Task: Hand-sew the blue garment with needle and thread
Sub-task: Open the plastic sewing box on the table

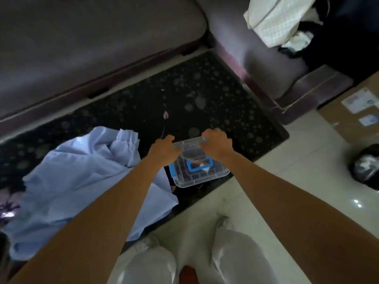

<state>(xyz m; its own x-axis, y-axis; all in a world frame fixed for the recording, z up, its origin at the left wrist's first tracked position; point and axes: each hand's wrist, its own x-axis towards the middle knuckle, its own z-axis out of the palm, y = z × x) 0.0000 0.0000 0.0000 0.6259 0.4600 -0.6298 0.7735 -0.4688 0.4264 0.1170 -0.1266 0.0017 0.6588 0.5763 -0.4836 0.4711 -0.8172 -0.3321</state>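
1. Pale trousers (147, 261): the person's own legs, nearest the camera, on a tiled floor (307, 181).

2. Blue garment (71, 181).
- Location: heaped on the dark patterned rug (205, 95), left of the arms. One flap lies just beside the clear plastic box (202, 174). Neither hand touches it.
- Handling (a judgement only): light and limp, holding no shape and likely to slide over itself, but not fragile. Best pinched at a hem or seam close to the spot to be stitched, with the slack gathered in the other hand.
- Appearance: pale sky-blue thin cloth, rumpled in soft folds, with a gathered edge at its far end.

3. Clear plastic box: blue clasps, sitting at the rug's near edge. The contents are blurred, and no needle or thread can be made out (presumably they are kept here). The lid (189, 144) appears tilted up.

4. Left hand (164, 148): fingers curled round the lid's left corner. Right hand (217, 143): fingers curled over its right far edge. Both are gripping.

5. Cardboard box (352, 119): on the floor at right.

6. Sofa (82, 48): beyond the rug, with a white checked cloth (272, 19) on it at far right.
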